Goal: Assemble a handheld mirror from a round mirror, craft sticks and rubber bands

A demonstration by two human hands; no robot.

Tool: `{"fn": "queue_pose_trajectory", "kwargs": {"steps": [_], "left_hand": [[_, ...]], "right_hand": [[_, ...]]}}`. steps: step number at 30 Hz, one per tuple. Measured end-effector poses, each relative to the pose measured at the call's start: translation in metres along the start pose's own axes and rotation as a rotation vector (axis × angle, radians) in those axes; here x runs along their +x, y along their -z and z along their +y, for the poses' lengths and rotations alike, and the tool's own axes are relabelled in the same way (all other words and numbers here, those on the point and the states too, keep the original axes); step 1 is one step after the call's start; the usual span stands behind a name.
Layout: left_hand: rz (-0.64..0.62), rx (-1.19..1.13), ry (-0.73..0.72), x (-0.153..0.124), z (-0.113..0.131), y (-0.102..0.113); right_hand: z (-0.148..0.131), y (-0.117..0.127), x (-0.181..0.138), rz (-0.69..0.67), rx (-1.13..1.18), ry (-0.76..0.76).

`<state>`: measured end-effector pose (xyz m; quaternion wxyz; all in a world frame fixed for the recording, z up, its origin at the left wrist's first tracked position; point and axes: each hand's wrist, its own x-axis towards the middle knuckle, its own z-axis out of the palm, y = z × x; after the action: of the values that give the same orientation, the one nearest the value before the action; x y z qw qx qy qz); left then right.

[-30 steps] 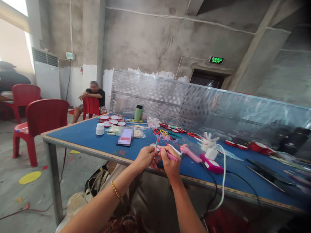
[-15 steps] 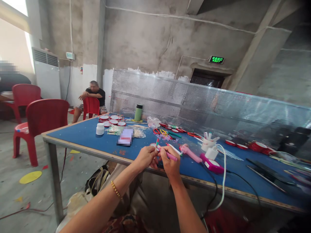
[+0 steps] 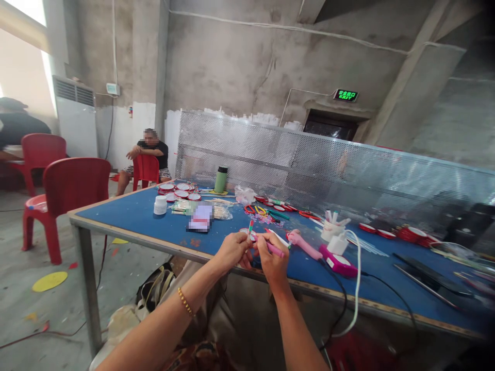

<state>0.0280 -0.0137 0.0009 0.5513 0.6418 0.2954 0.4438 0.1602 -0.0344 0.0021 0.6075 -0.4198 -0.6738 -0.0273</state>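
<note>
Pen (image 3: 276, 250) angled beside an upright strip (image 3: 250, 227)

The left hand (image 3: 235, 251) has its fingers pinched on the strip, whose coloured end sticks up above them. The right hand (image 3: 274, 263) grips the pen, nearer to it than the left; its long axis slopes from beside the strip down rightward across those fingers. Whether pen and strip touch, I cannot tell. Both sets of fingers sit by the counter's (image 3: 127, 219) near edge, a phone (image 3: 199, 216) beyond them leftward, a tool (image 3: 306, 246) near rightward.
</note>
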Motion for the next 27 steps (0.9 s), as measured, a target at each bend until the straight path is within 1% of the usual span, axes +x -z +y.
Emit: {"fn": "queue_pose_trajectory", "kwargs": {"steps": [7,27], "left_hand": [[0.009,-0.001,-0.004,0.0011,-0.0016,-0.0004],[-0.004,-0.005,-0.003,-0.0024,0.0034,-0.0008]], "right_hand": [[-0.0003,0.0007,-0.0001,-0.023,-0.032,0.033],[-0.0013,0.0008,0.0013,-0.032,-0.077,0.074]]}}
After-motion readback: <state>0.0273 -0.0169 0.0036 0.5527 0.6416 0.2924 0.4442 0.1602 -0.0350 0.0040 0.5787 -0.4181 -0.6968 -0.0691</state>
